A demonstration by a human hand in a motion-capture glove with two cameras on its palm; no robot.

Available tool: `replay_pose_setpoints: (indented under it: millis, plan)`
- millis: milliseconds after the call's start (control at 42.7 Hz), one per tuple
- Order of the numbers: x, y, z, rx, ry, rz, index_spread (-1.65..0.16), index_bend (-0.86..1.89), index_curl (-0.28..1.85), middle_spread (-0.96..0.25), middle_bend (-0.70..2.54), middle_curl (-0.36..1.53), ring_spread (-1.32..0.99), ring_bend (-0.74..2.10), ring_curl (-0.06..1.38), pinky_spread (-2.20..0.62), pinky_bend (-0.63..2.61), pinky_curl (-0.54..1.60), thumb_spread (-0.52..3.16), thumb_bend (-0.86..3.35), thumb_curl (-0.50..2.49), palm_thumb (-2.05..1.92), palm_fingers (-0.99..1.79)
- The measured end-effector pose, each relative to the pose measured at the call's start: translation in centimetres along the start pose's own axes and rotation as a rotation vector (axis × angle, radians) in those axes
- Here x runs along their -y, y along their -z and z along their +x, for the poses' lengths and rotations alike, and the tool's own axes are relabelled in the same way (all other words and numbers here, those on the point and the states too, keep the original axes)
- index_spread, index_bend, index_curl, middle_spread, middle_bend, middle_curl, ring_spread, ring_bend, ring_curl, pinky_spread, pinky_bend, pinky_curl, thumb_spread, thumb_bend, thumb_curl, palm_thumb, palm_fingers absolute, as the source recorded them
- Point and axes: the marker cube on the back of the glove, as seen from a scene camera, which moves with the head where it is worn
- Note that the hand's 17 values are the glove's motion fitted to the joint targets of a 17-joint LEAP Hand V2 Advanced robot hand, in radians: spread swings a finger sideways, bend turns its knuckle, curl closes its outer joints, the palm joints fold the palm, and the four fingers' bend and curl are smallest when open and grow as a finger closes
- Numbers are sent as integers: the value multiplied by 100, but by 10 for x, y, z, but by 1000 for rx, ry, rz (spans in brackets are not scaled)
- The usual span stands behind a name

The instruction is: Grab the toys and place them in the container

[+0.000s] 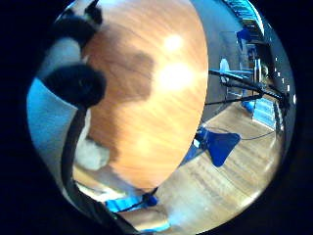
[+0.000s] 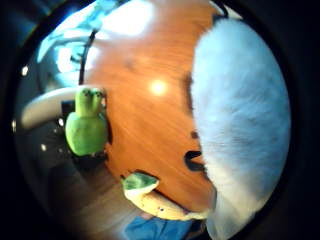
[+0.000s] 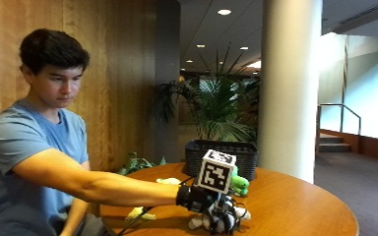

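My gloved right hand [image 3: 199, 199] reaches over the round wooden table [image 3: 294, 206] and grips a black-and-white plush toy [image 3: 223, 220] low at the table's near side. Whether the toy touches the wood I cannot tell. Its white fur [image 2: 240, 125] fills much of the thumb side palm view, and its black and white parts [image 1: 73, 83] show in the little finger side view. The black woven container [image 3: 222, 156] stands at the table's far edge. A green plush toy [image 3: 239, 184] [image 2: 87, 127] stands just in front of it. A yellow toy with a green cap [image 2: 150, 197] [image 3: 137, 214] lies near the table's edge by the person.
A pale toy [image 3: 169, 181] lies on the table to the left of the container. Green plush shapes [image 3: 135, 164] show behind the table's far left rim. A thick white column [image 3: 291, 88] rises behind the table.
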Motion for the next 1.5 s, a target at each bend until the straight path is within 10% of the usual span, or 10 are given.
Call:
replay_pose_setpoints:
  millis: [187,492,679,796,1148,1499]
  plan:
    - [-7,14,-10,-44,-36,52,-33,21,21,-12,34,24,-16,78,32,-26,114,30,125,29,44,61,87]
    - [-53,154,-17,-15,-46,216,-34,25,30,-28,49,34,-38,86,42,-39,104,35,97,29,60,75,101]
    - [-125,251,-109,-10,212,373,-34,26,35,-34,52,39,-44,85,44,-42,101,37,85,28,68,75,102]
    - [-141,280,-173,-102,107,444,-34,25,37,-37,53,41,-47,86,45,-43,100,38,79,27,72,75,104]
    - [-171,247,-407,-110,478,445,-35,24,46,-42,54,49,-50,86,49,-44,98,41,67,24,84,74,103]
    - [-153,179,-466,4,527,347,-36,16,54,-44,52,56,-51,87,52,-45,100,43,61,19,92,69,101]
